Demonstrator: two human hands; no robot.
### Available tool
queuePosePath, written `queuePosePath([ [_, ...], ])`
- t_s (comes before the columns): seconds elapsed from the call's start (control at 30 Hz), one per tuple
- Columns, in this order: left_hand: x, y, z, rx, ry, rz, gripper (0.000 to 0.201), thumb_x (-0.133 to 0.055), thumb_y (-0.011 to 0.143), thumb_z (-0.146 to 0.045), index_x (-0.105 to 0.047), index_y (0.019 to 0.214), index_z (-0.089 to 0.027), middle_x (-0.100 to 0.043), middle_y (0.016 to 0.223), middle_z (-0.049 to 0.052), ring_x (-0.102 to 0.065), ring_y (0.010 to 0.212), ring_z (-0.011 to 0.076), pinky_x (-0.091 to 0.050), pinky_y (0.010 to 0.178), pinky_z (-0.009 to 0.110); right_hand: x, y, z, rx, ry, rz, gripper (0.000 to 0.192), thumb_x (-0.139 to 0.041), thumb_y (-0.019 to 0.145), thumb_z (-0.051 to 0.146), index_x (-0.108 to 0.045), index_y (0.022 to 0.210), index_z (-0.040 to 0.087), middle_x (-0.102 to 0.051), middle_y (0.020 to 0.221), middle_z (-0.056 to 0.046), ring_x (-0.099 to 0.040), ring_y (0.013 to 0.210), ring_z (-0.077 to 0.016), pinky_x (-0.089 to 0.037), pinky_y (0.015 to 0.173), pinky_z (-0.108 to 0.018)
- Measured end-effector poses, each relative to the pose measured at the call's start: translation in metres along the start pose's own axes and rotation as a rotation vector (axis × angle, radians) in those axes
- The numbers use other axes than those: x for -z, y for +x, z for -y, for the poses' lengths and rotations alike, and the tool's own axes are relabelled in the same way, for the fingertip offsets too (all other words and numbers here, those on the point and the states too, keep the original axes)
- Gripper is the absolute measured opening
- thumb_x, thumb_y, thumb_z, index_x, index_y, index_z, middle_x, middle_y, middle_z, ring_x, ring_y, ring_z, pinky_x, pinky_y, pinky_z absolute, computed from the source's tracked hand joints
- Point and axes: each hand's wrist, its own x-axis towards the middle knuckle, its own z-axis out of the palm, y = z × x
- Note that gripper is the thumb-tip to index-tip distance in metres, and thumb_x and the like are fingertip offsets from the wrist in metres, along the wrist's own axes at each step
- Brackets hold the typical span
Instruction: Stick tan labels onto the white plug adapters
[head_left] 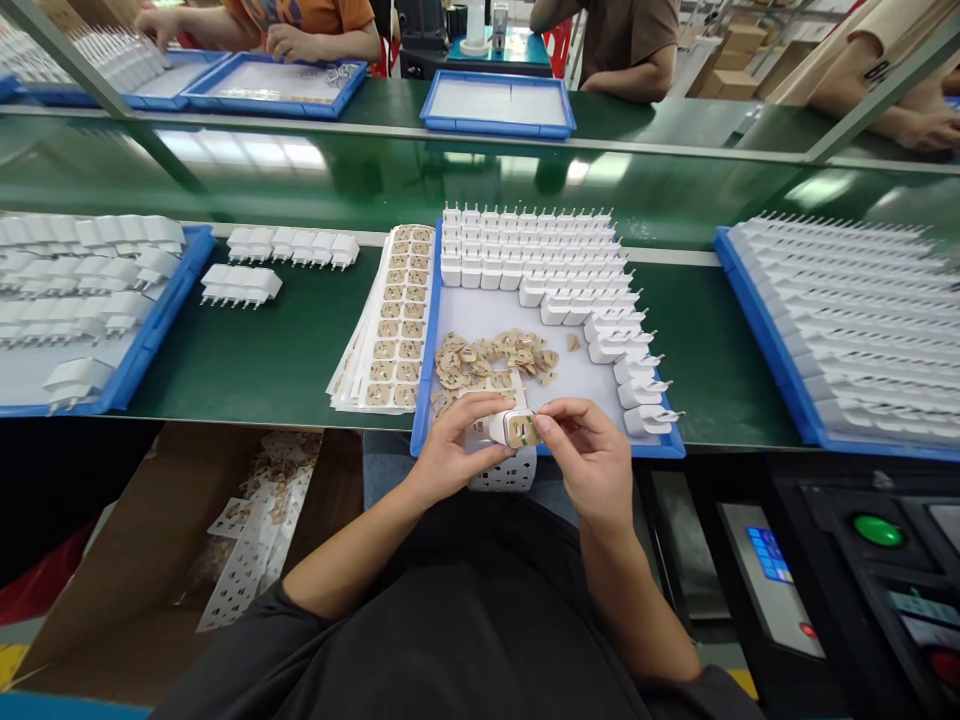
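Observation:
My left hand (pixel 448 452) is closed around a white plug charger (pixel 498 429), thumb below and fingers above. The charger's port face points right and carries a tan sticker (pixel 520 429) with green marks. My right hand (pixel 594 462) pinches the right edge of that sticker with thumb and forefinger. Both hands are over the front edge of a blue-rimmed tray (pixel 426 350). Inside it lie a heap of loose tan pieces (pixel 517 350) and rows of white chargers (pixel 532 250), prongs up or to the right. A perforated white strip (pixel 506 474) hangs below my hands.
Sticker sheets (pixel 396 320) are stacked left of the tray. Loose chargers (pixel 240 285) and a charger tray (pixel 161 320) lie farther left; another full tray (pixel 765 330) is at right. A cardboard box (pixel 142 550) with scraps stands below left. Co-workers sit across the green bench (pixel 277 360).

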Motion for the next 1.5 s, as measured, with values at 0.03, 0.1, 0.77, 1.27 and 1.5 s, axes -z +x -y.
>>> queuePosePath([
  [0.03,0.0,0.0,0.0,0.001,-0.001,0.001,0.048,-0.083,0.081,-0.028,-0.07,0.127,-0.033,-0.067,0.125,0.009,-0.06,0.122,0.0266,-0.047,0.108,0.043,0.0,0.0,0.0,0.002,-0.004,0.001,0.002,-0.072,0.092,0.026,-0.071,0.093,0.025,-0.071,0.088,0.001,-0.067,0.084,-0.0147,-0.054,0.08,-0.027],
  [0.1,0.0,-0.001,0.001,0.003,0.0,0.002,0.048,-0.083,0.081,-0.028,-0.07,0.127,-0.033,-0.067,0.126,0.009,-0.06,0.122,0.0268,-0.047,0.109,0.044,-0.001,0.0,0.001,0.012,-0.015,0.001,0.002,-0.071,0.092,0.025,-0.071,0.093,0.025,-0.071,0.088,0.001,-0.067,0.084,-0.0145,-0.054,0.079,-0.027],
  [0.77,0.0,-0.001,0.001,-0.004,-0.02,0.0,0.049,-0.082,0.082,-0.024,-0.069,0.128,-0.035,-0.067,0.125,0.007,-0.059,0.123,0.0262,-0.046,0.108,0.042,-0.008,-0.005,0.01,0.285,-0.422,-0.075,0.01,-0.07,0.091,0.017,-0.065,0.095,0.024,-0.067,0.085,0.001,-0.065,0.08,-0.0162,-0.053,0.076,-0.032],
  [1.27,-0.005,-0.001,0.0,-0.1,-0.059,-0.047,0.041,-0.079,0.083,-0.018,-0.067,0.12,-0.029,-0.068,0.121,0.008,-0.062,0.119,0.024,-0.049,0.106,0.043,-0.011,0.001,-0.003,-0.006,-0.009,0.11,0.013,-0.061,0.094,0.027,-0.064,0.106,0.025,-0.068,0.112,-0.006,-0.067,0.107,-0.021,-0.058,0.09,-0.037],
  [1.5,-0.008,-0.002,0.0,-0.203,0.103,-0.112,0.035,-0.078,0.084,-0.019,-0.067,0.116,-0.027,-0.067,0.119,0.009,-0.064,0.116,0.0246,-0.052,0.103,0.044,-0.028,-0.004,-0.01,-0.148,0.23,0.06,0.006,-0.061,0.09,0.028,-0.062,0.094,0.024,-0.071,0.116,-0.008,-0.066,0.115,-0.024,-0.056,0.096,-0.04],
])
